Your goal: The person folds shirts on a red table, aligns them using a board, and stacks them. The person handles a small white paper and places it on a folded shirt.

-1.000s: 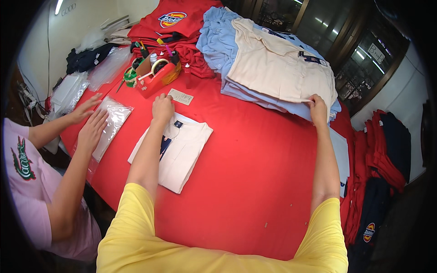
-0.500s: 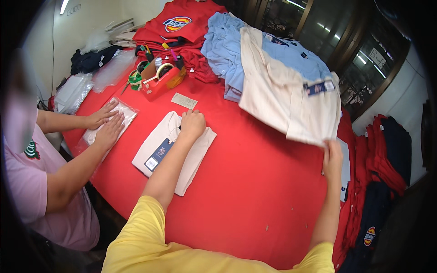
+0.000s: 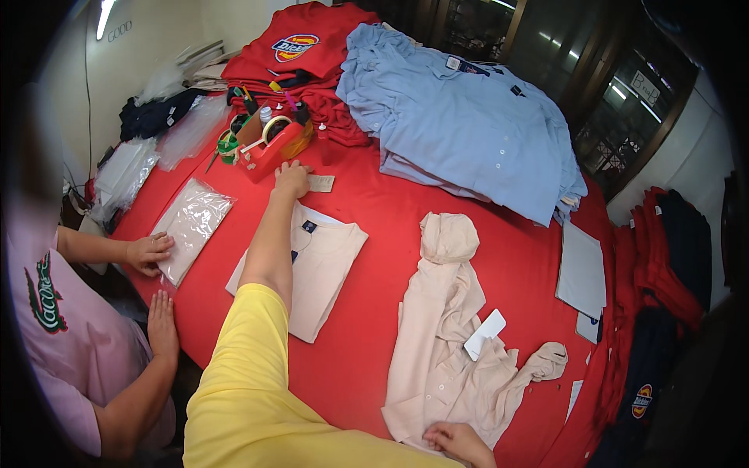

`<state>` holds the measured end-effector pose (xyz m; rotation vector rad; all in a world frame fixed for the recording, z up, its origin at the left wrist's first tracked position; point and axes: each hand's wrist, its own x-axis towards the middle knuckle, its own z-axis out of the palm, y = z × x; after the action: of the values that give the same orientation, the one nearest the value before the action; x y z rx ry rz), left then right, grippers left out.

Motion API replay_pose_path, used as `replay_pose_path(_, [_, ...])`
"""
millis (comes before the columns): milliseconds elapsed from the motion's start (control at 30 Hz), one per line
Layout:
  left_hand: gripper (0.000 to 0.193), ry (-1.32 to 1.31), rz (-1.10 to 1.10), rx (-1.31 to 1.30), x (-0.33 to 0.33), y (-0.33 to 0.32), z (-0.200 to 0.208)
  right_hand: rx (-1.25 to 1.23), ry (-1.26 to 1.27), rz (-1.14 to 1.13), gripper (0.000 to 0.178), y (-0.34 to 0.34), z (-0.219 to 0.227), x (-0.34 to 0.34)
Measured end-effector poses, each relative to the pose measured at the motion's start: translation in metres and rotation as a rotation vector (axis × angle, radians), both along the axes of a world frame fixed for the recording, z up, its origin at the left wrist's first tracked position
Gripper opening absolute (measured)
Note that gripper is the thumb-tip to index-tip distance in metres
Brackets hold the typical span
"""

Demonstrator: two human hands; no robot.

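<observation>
A folded beige shirt with a dark neck label lies on the red table before me, partly under my left forearm. My left hand is just beyond its collar, fingers extended beside a small paper slip and close to the red tape dispenser. To the right, a second beige shirt lies loosely spread and rumpled, with buttons and a white tag on it. Its near edge is in the curled fingers of my right hand, low in the head view.
At left, a co-worker's hands are by a clear-bagged garment. Piles of light blue shirts and red garments stand at the back. White sheets lie at the right edge, near hanging dark garments.
The second beige shirt came off the blue pile onto the table, drawn toward me with my right hand. My left hand moved forward off the folded shirt. The co-worker's hands shifted nearer the table edge.
</observation>
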<state>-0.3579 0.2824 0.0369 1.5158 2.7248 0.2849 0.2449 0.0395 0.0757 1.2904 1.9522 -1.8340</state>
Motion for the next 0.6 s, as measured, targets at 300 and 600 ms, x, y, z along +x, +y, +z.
replay_pose_path(300, [0.014,-0.981,0.068,0.866,0.009,-0.025,0.030,-0.214,0.112,-0.288,0.023,0.010,-0.035,0.006])
replay_pose_path(600, [0.012,-1.324,-0.015,1.351,0.105,-0.063,0.085,-0.114,0.149,-0.373,0.022,-0.003,-0.031,0.005])
